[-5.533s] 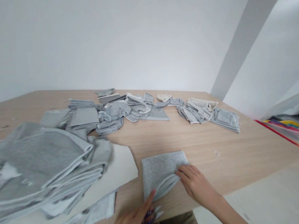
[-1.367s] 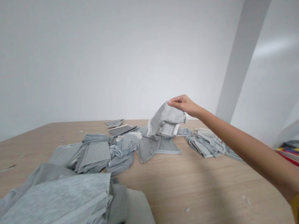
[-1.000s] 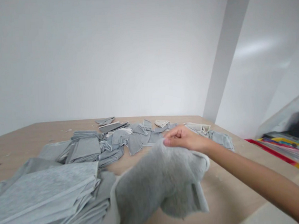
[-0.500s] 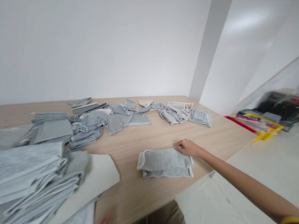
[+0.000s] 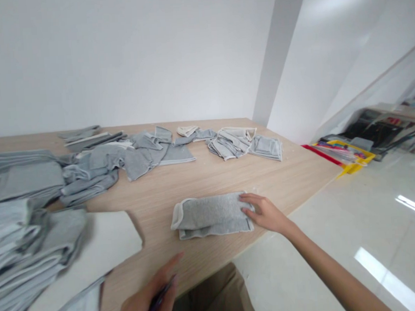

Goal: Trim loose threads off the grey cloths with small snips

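A folded piece of grey fabric (image 5: 211, 213) with pale edges lies on the table in front of me. My right hand (image 5: 262, 211) rests on its right end, fingers stretched out and thumb apart, pressing lightly on the cloth. Nearer to me, at the table's front edge, is my left hand (image 5: 152, 292). Its index finger points forward, while a slim dark tool (image 5: 162, 296) sits in its grip; blur hides what kind it is.
At left, a stack of grey fabric pieces (image 5: 23, 251) lies partly on a white sheet (image 5: 110, 236). Loose grey cloths (image 5: 144, 152) and folded pieces (image 5: 233, 142) are at the back. Beyond the table's right edge stands a yellow and red tray (image 5: 357, 165).
My left hand has come up into view with the dark tool. My right hand has gone from pinching the fabric's top edge to resting on its right end. The view has shifted right.
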A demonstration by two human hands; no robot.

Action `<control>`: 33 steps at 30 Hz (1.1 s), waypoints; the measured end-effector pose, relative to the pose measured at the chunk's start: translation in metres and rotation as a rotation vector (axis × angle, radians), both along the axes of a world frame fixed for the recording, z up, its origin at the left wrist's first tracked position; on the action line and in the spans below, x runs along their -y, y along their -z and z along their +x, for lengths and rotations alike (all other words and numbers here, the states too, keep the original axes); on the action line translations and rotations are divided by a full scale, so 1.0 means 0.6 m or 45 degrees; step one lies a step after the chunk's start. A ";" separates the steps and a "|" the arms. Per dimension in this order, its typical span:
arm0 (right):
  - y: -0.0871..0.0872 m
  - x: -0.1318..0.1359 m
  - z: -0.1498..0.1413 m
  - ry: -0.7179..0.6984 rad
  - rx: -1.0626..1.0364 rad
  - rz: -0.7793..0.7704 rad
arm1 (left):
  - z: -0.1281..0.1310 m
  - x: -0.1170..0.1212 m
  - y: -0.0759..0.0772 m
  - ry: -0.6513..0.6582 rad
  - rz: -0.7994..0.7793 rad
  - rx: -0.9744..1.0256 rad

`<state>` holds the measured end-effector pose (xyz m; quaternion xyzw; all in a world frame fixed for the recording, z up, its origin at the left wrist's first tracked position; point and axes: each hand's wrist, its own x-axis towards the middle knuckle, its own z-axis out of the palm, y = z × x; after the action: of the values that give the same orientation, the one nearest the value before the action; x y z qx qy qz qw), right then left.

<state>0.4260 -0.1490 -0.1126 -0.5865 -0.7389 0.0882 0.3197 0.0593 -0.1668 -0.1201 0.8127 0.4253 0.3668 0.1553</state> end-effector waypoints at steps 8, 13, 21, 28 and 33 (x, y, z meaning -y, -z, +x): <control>0.024 0.048 0.021 -0.016 -0.404 0.135 | 0.097 -0.038 -0.020 -0.048 -0.157 -0.156; 0.034 0.073 0.012 0.039 -0.326 0.246 | 0.135 -0.047 0.016 -0.003 -0.241 -0.268; 0.061 0.100 -0.012 0.135 -0.389 0.197 | 0.116 -0.058 0.050 -0.175 -0.265 -0.434; 0.071 0.101 -0.036 0.158 -0.447 0.129 | 0.062 -0.060 0.045 -0.407 -0.143 -0.421; 0.089 0.089 -0.045 0.242 -0.395 0.120 | 0.052 -0.059 0.042 -0.435 -0.198 -0.433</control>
<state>0.3992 -0.2023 -0.1659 -0.6174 -0.6253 0.1123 0.4639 0.0908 -0.1314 -0.1455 0.7647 0.6034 0.2119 0.0794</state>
